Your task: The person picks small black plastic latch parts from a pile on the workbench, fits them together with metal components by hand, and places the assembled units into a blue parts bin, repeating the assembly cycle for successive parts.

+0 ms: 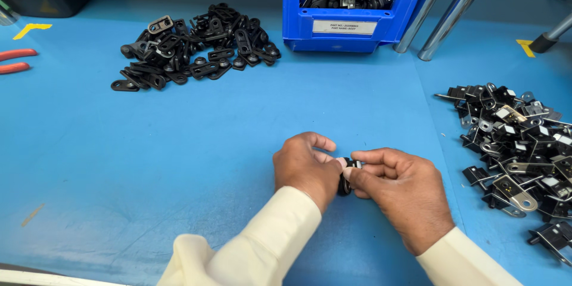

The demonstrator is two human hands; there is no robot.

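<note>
I see left hand (305, 167) and right hand (398, 193), fingers of both pinched on small black plastic part (345, 177) above matte blue tabletop (238, 137). Glossy black flat parts pile (193, 44) far left; metal-tabbed pieces (518, 143) right.

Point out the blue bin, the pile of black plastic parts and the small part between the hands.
blue bin (298, 33), head view, front wall left of its label.
black plastic parts (196, 47), head view, middle of pile.
small black part (345, 180), head view, edge showing between both hands.

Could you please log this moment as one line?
left hand + right hand: pinching small black part | blue table | black parts pile behind
</note>
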